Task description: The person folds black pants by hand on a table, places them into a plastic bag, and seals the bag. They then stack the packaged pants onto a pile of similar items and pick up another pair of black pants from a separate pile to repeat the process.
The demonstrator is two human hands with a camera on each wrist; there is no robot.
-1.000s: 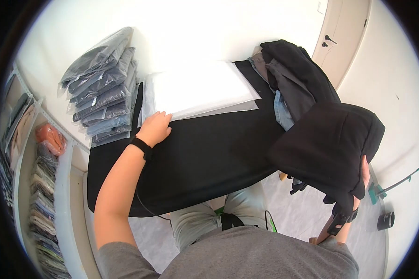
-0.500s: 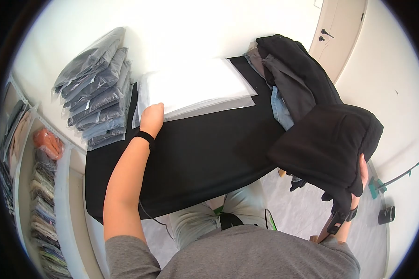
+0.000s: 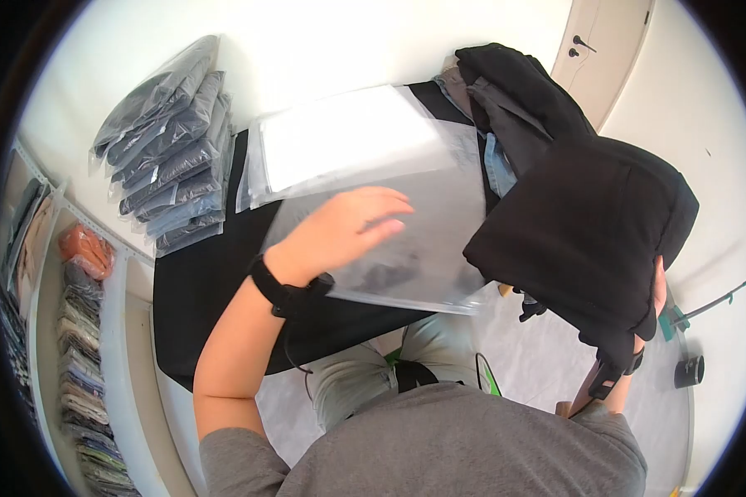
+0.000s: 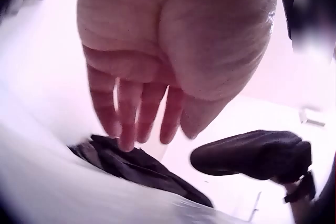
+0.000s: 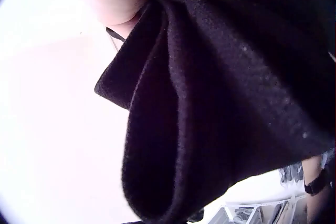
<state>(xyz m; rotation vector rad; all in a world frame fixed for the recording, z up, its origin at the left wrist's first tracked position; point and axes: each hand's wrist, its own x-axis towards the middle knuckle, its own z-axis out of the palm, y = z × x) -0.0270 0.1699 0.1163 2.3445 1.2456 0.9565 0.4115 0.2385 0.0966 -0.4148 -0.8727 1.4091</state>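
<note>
A clear plastic bag (image 3: 423,228) lies slanted over the front of the table, its near edge reaching past the table's rim. Over it is my left hand (image 3: 340,228), fingers extended and thumb apart. The left wrist view shows the open palm (image 4: 157,35) with nothing in it. On the right my right hand (image 3: 660,290) grips a folded black garment (image 3: 580,215) by its outer edge, holding it up beside the table. Its thick folded layers (image 5: 210,92) fill the right wrist view; most of the fingers are hidden behind the cloth.
A stack of clear bags (image 3: 340,137) lies at the back of the black-covered table (image 3: 215,306). Bagged garments (image 3: 174,166) are piled on the left. Loose dark clothes and jeans (image 3: 522,91) lie at the back right. A shelf (image 3: 133,331) of packed clothes stands at far left.
My left hand has come from the bag stack's near left corner toward the middle and front, and a clear bag now lies forward of the stack. The right hand keeps holding the black garment.
</note>
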